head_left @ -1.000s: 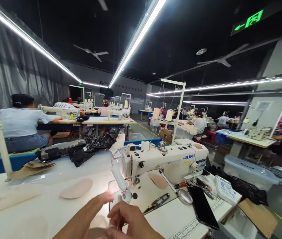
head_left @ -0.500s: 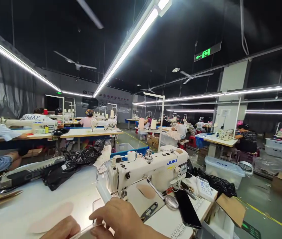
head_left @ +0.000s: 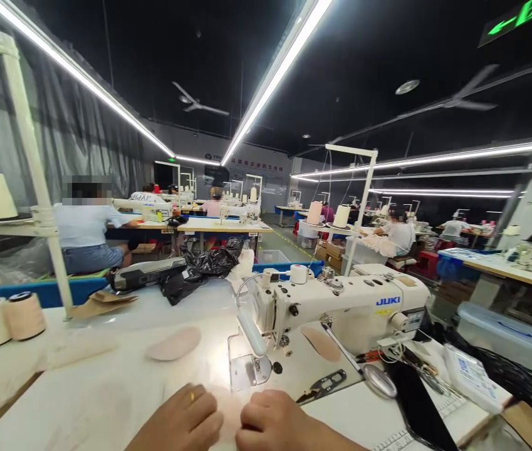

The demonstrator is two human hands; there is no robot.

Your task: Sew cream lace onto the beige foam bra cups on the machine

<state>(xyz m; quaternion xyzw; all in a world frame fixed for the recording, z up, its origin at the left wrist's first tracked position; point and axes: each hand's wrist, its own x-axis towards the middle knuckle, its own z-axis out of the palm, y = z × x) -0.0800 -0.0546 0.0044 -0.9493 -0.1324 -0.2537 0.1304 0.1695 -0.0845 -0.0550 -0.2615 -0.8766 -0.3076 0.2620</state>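
Side by side at the bottom edge are my left hand (head_left: pixel 183 421) and my right hand (head_left: pixel 272 425), both with fingers curled. A pale pink fabric piece (head_left: pixel 229 404) shows between them, and each hand closes on a side of it. The fingertips are mostly hidden. Just beyond the hands stands the presser foot area of a white sewing machine (head_left: pixel 354 307), lit by a small lamp (head_left: pixel 252 335). One oval pink pad (head_left: pixel 175 344) lies on the table to the left, and a similar pad (head_left: pixel 322 344) rests on the machine bed.
Thread snips (head_left: pixel 324 385), a silver computer mouse (head_left: pixel 379 381) and a black phone (head_left: pixel 420 407) lie right of my hands. Thread cones (head_left: pixel 24 315) stand at the left. A black plastic bag (head_left: pixel 202 269) lies behind the table's far side. A co-worker (head_left: pixel 89 232) sits beyond.
The view has turned left and tipped down, bringing the thread cones at left into sight. My hands have moved apart and lower, away from the machine's needle area, and the fabric piece lies flatter between them.
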